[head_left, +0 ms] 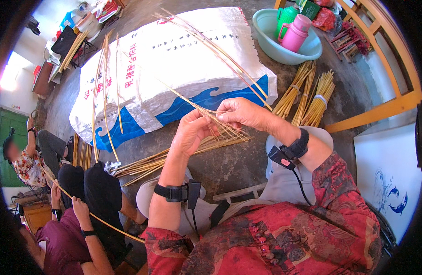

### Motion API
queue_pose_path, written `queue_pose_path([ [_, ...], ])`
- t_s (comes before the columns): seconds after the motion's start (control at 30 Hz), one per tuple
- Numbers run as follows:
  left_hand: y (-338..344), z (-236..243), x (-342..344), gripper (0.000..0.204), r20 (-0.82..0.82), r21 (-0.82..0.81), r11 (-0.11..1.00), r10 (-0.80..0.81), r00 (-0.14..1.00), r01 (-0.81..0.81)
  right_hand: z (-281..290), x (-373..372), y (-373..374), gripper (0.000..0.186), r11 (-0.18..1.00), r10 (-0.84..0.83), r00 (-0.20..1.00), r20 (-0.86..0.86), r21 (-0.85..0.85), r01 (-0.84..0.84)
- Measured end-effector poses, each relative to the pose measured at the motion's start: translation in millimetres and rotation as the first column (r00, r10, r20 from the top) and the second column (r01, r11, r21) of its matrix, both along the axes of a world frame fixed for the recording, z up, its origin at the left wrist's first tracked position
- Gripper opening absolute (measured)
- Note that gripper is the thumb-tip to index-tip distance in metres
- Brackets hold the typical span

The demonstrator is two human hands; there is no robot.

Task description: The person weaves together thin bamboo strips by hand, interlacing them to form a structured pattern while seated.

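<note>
In front of my body, my left hand (pixel 191 129) pinches thin straw stalks (pixel 186 99) between thumb and fingers. Their long ends reach up and left over a white and blue woven sack (pixel 179 68). Close beside it, my right hand (pixel 244 113) is closed on the frayed ends of the same stalks, its fingertips almost meeting the left ones. Wispy strands hang below both hands. Underneath, a loose bunch of longer stalks (pixel 149 165) lies low across the floor toward the left. Both wrists wear black straps with small boxes.
Tied straw bundles (pixel 317 101) lie right of the sack, near a pale green basin (pixel 284 51) holding a pink thermos (pixel 295 34). More stalks (pixel 220 52) rest on the sack. A wooden frame (pixel 380 112) borders the right. At left, a co-worker's hands (pixel 80 211) hold a long stalk; another person sits beyond.
</note>
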State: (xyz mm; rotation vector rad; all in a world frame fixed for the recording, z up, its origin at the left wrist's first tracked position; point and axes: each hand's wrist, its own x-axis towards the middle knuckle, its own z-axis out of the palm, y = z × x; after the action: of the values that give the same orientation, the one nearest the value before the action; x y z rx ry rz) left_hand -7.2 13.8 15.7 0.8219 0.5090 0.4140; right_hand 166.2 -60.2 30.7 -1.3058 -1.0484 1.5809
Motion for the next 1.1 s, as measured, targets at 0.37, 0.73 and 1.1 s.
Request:
queue_pose_path([
  [0.37, -3.5, -10.3, 6.7, 0.009, -0.144, 0.089, 0.995, 0.06, 0.988, -0.047, 3.5, -6.0, -4.6, 0.021, 0.914, -0.198, 0.9, 0.389, 0.406, 0.025],
  [0.73, -8.0, -7.9, 13.4, 0.009, -0.231, 0.197, 0.98, 0.069, 0.97, -0.023, -4.3, -4.0, -5.0, 0.018, 0.944, -0.173, 0.82, 0.545, 0.328, -0.019],
  [1.1, -6.3, -4.5, 8.4, 0.013, -0.168, 0.133, 0.99, 0.072, 0.983, -0.05, 0.9, 0.6, -2.3, 0.015, 0.998, -0.03, 0.984, 0.175, 0.057, 0.02],
])
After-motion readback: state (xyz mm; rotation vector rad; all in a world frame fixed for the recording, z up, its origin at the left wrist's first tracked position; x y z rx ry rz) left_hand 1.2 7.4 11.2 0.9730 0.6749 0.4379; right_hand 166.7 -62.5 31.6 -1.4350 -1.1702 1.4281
